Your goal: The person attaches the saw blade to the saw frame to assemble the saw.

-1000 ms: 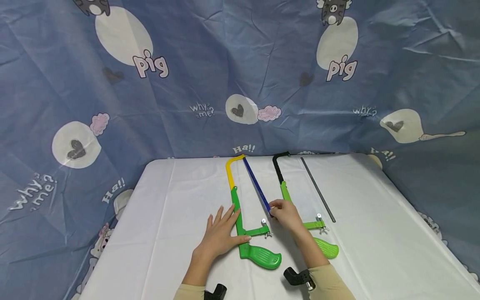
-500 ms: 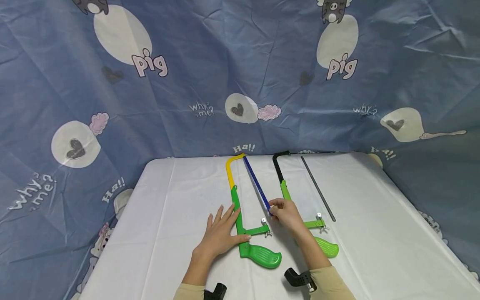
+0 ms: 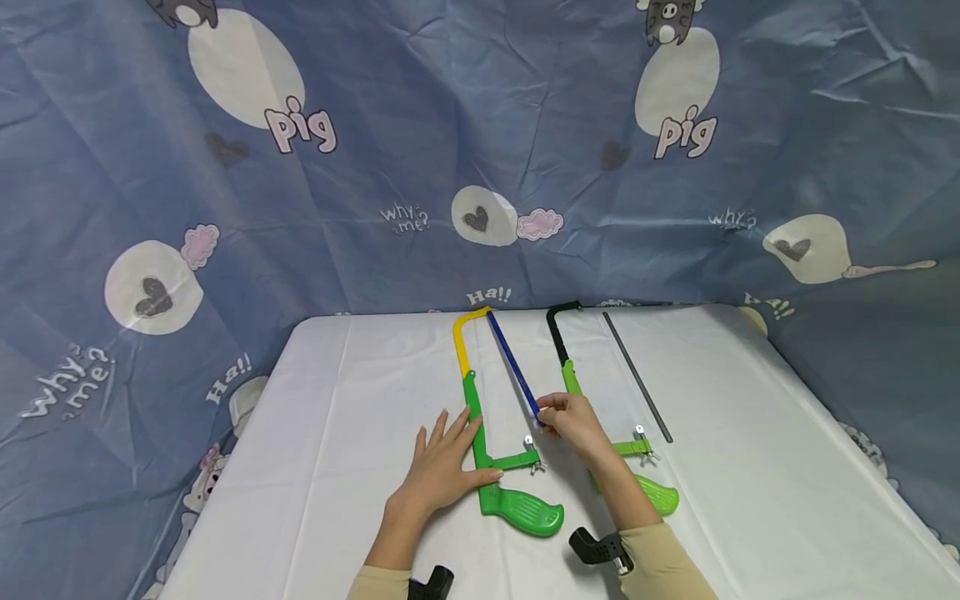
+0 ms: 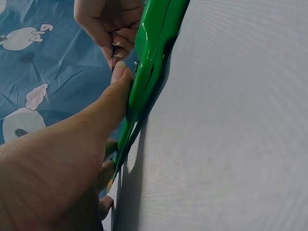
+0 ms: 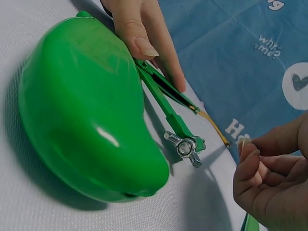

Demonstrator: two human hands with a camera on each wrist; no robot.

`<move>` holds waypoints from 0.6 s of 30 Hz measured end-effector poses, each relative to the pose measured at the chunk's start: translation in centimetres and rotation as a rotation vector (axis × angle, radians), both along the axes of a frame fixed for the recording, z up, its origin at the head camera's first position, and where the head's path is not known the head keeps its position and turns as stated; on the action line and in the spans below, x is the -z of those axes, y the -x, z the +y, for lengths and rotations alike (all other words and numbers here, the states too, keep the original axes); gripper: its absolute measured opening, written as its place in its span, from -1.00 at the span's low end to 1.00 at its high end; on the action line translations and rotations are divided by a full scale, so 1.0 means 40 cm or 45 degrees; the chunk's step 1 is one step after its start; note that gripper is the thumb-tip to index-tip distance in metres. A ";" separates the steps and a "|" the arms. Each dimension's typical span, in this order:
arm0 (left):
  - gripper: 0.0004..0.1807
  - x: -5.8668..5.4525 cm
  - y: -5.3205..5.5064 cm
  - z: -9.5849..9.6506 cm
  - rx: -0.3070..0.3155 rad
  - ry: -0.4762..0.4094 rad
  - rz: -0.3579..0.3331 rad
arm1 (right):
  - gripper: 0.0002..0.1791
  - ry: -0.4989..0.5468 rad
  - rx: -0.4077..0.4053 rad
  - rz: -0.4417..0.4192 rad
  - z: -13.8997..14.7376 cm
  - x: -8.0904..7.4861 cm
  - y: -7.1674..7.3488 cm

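Note:
A hacksaw frame (image 3: 480,433) with a yellow front arm and green rear half lies on the white table. My left hand (image 3: 442,467), fingers spread, presses on its green bar. In the head view, my right hand (image 3: 572,425) pinches the near end of a blue hacksaw blade (image 3: 513,362) between thumb and fingers. The blade's far end meets the tip of the yellow arm; its near end is above the lower bracket, which carries a pin and a wing nut (image 5: 184,147). The green handle (image 5: 91,110) fills much of the right wrist view.
To the right lies a second hacksaw frame (image 3: 556,337), black and lime green, partly covered by my right hand and forearm. A grey blade (image 3: 637,379) rests beside it. Behind the table's far edge hangs a blue printed cloth (image 3: 420,150).
My right hand has shifted slightly forward with the near end of the blue blade. My left hand and both saw frames stay in place.

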State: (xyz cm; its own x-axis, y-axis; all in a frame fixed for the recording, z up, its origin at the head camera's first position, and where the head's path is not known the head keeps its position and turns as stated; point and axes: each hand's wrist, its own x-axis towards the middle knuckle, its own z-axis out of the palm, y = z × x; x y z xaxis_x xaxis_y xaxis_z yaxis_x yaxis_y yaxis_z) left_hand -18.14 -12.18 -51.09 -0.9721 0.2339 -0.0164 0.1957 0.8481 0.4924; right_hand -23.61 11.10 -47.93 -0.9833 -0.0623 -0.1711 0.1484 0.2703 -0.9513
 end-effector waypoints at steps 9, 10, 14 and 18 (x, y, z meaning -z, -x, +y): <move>0.07 -0.003 -0.003 -0.001 -0.001 -0.005 0.000 | -0.69 0.013 -0.018 -0.018 -0.001 -0.034 -0.015; 0.07 -0.003 -0.003 -0.001 -0.001 -0.007 -0.002 | -0.69 0.014 -0.017 -0.015 0.001 -0.020 -0.007; 0.07 -0.005 -0.003 -0.001 0.001 -0.015 -0.008 | -0.70 0.035 -0.017 -0.022 0.005 -0.009 0.001; 0.07 -0.005 -0.004 -0.001 0.002 -0.013 -0.003 | -0.71 0.075 -0.024 -0.034 0.005 -0.016 0.006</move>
